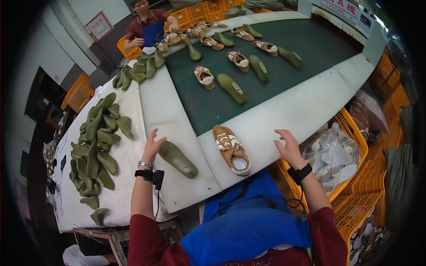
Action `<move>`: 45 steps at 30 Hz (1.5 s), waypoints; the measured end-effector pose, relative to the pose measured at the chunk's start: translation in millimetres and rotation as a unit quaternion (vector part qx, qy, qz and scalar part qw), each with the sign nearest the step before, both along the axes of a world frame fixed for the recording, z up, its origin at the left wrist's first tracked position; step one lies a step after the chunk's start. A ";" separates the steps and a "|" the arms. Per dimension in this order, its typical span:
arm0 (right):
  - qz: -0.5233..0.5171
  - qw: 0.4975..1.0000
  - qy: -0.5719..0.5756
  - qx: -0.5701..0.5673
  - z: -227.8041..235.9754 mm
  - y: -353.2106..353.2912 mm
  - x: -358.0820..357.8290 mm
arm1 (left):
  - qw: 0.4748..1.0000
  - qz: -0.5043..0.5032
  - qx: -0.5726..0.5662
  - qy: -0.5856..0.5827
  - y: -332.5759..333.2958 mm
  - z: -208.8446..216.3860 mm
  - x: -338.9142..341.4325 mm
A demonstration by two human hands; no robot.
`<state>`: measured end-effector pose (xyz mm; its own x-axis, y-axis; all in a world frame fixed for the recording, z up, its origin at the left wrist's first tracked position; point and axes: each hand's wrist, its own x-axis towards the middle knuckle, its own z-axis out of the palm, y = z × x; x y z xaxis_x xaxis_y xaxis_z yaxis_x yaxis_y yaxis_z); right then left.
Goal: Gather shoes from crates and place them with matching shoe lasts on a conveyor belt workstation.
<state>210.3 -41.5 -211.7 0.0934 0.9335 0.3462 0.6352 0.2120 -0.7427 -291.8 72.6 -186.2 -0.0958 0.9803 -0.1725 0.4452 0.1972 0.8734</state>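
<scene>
My left hand (153, 146) hovers with fingers apart at the upper left of a green shoe last (178, 160), which lies on the white tabletop. Whether a fingertip touches the last I cannot tell. To its right a brown and white sneaker (230, 150) rests on the white ledge, laces up, its heel opening toward me. My right hand (288, 148) is held open to the right of the sneaker, apart from it, with nothing in the fingers. Both wrists wear black straps.
A heap of green shoe lasts (95, 146) covers the cloth on the left. Sneakers and lasts stand on the dark green conveyor belt (213, 111). A co-worker (148, 29) handles shoes at the far end. An orange crate (355, 128) with plastic-wrapped pieces is at my right.
</scene>
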 end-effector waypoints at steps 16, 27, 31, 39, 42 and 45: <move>0.089 0.989 -0.116 -0.019 -2.2 -5.0 -53.2 | 0.955 -0.002 0.117 0.273 -101.2 -29.8 51.3; -0.041 0.990 -0.105 0.083 -17.7 8.7 -9.7 | 0.946 -0.107 0.202 0.228 117.2 -72.0 139.9; -0.027 0.993 -0.109 0.039 -7.2 0.2 -9.9 | 0.941 0.001 0.131 0.311 146.0 -92.6 175.1; 0.080 0.991 -0.072 0.082 11.8 -2.0 -44.5 | 0.921 -0.253 0.268 0.126 60.5 -13.4 234.9; 0.126 0.982 -0.095 0.104 23.4 -13.2 -66.0 | 0.898 -0.328 0.244 0.162 -21.9 26.6 267.4; 0.159 0.976 -0.099 0.109 27.7 -28.4 -80.6 | 0.894 -0.283 0.310 0.155 -46.4 14.2 262.1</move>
